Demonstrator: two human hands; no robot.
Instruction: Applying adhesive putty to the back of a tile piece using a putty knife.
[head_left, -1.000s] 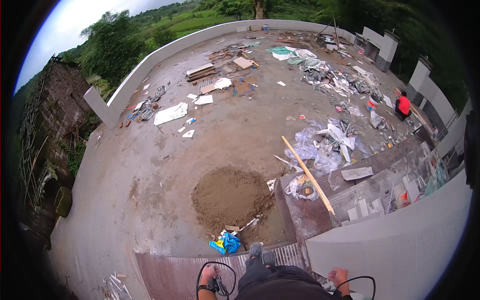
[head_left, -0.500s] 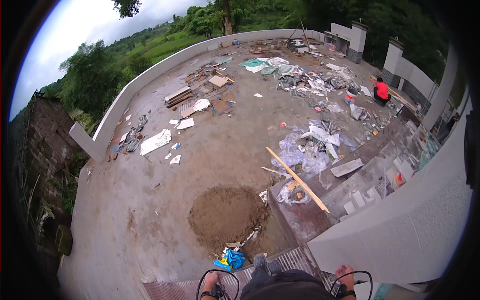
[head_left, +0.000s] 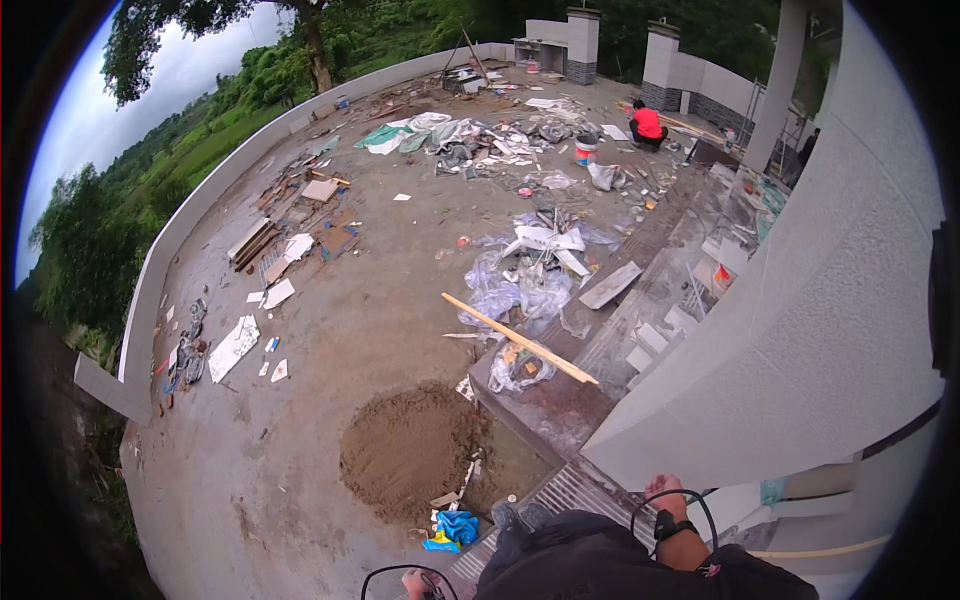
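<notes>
At the bottom edge, my left hand (head_left: 420, 582) is partly out of view, its fingers curled beside a black cable loop (head_left: 380, 573); I cannot make out what, if anything, they hold. My right hand (head_left: 661, 488) is higher, beside a pale textured wall (head_left: 760, 340), fingers curled, contents unclear. A black band (head_left: 670, 525) circles that wrist, with another cable loop around it. Below my shoes (head_left: 520, 517) are ribbed steps (head_left: 560, 495). Just beyond lie a blue-and-yellow bag (head_left: 452, 530) and a round sand heap (head_left: 400, 450).
A long timber (head_left: 515, 335) lies across debris by a stepped ledge (head_left: 575, 405). Plastic sheeting (head_left: 490, 290), boards (head_left: 250, 243) and a bucket (head_left: 586, 150) are scattered over the concrete yard. A person in red (head_left: 646, 125) crouches at the back. A low white wall (head_left: 175, 250) curves around.
My view has turned rightward, shifting the yard left and bringing more of the pale wall in. My right hand has risen beside it; my left hand has dropped nearer the bottom edge.
</notes>
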